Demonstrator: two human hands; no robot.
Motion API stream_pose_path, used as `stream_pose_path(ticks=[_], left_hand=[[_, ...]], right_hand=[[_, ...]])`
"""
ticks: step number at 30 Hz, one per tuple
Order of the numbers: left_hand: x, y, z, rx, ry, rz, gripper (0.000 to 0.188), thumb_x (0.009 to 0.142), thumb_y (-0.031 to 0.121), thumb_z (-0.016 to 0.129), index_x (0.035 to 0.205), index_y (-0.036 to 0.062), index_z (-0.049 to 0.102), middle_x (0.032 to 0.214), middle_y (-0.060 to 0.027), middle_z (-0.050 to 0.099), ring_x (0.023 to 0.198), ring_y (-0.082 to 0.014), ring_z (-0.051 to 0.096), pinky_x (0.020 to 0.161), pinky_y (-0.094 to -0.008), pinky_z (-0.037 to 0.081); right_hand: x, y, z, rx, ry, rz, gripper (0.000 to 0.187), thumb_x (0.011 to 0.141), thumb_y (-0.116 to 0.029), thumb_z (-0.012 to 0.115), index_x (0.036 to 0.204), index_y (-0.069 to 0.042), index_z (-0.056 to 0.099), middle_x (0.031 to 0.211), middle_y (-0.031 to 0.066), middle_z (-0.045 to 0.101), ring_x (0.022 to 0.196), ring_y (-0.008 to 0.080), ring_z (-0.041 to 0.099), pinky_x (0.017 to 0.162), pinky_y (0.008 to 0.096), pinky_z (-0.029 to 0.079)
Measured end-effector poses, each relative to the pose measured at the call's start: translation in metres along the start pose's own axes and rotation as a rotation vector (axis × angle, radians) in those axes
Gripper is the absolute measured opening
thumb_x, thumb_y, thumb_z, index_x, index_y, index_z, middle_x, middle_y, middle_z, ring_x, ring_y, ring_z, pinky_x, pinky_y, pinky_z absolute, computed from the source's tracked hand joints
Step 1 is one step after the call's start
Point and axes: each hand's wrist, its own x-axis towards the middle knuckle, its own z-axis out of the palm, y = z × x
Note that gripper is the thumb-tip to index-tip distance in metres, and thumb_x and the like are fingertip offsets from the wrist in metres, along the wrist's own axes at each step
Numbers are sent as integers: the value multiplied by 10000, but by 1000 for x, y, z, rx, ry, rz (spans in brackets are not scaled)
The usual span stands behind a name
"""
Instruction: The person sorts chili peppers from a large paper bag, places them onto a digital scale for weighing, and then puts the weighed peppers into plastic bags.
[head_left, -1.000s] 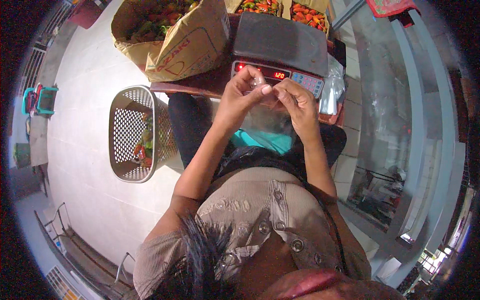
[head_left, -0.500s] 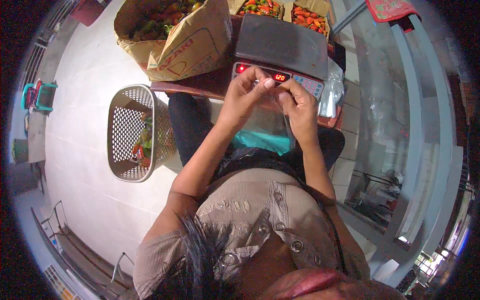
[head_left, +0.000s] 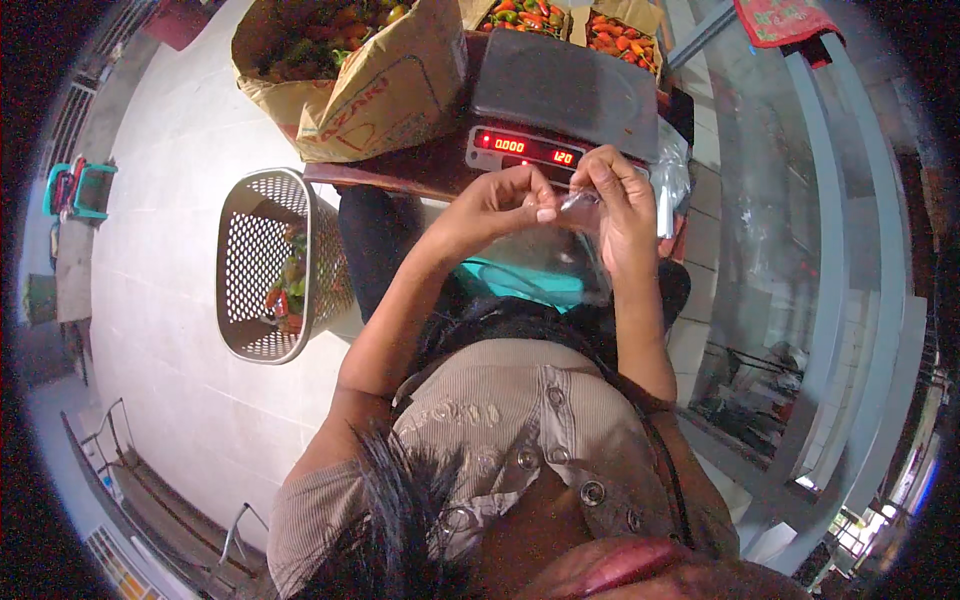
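Between my hands hangs a clear plastic bag (head_left: 568, 245), pinched by its upper edge and see-through enough to show the turquoise cloth below. My left hand (head_left: 497, 208) closes thumb and fingertips on one side of that edge. My right hand (head_left: 622, 200) pinches the other side, where the plastic is crumpled and shiny. Just beyond my fingers stands a digital weighing scale (head_left: 565, 90) with a dark flat platform, bare on top, and a lit red display. At the scale's right lies a stack of clear plastic bags (head_left: 672, 180).
A large brown paper sack (head_left: 390, 100) of mixed peppers stands left of the scale on the low table (head_left: 400, 175). Two paper containers of red chillies (head_left: 618, 38) sit behind the scale. On the floor at left is a perforated plastic basket (head_left: 262, 265) with some produce. Grey metal framing (head_left: 850, 250) rises at right.
Both hands have shifted slightly toward me and right, away from the scale's display, which now shows more fully. The bag's edge has come with them, still pinched.
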Motion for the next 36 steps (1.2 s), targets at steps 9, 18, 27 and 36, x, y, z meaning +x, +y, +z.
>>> stream_pose_path(ticks=[9,18,27,36], left_hand=[[4,16,5,52,116,64,139,850,193,621,843,68,561,748,43,533,675,-38,483,614,-200,392],[1,11,-1,54,-209,-132,220,856,267,605,796,71,527,738,65,481,705,-35,424,604,-212,326],[5,18,13,-113,34,-21,232,899,302,526,843,78,515,778,11,544,711,-81,512,667,-219,418],[17,10,-3,-648,106,-125,243,890,331,535,908,89,530,800,7,539,653,-75,514,569,-214,433]], right_hand=[[-6,-5,3,-268,-101,41,210,884,-228,556,789,-41,540,761,14,533,742,92,496,689,243,393],[-8,-7,-1,183,-111,26,162,872,-185,576,786,-52,540,666,-1,519,662,105,514,680,235,404],[-18,-20,-13,359,-259,277,219,884,-295,561,894,-79,524,595,-64,472,498,15,419,467,182,371],[-13,0,-33,288,-107,356,219,875,-291,570,831,-79,607,720,-30,557,636,68,542,591,205,438]])
